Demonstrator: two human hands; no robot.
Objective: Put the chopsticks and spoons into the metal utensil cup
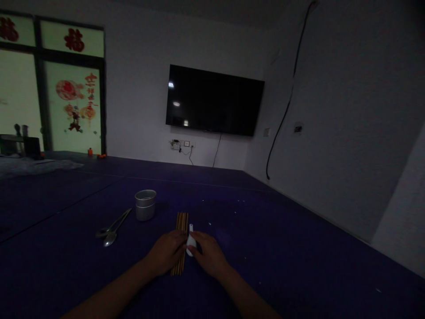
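A bundle of wooden chopsticks [181, 220] lies lengthwise on the dark blue table [282, 248]. My left hand [166, 253] rests on the chopsticks with its fingers curled over them. My right hand [208, 254] is beside it, fingers closed on a small white spoon [191, 239] that lies at the right side of the chopsticks. The room is dim, so finger detail is faint.
A small metal cup [145, 204] stands behind and left of the chopsticks. Two metal spoons [112, 228] lie further left. A dark wall screen [214, 100] hangs on the back wall, and a window with red decorations [75, 99] is at far left.
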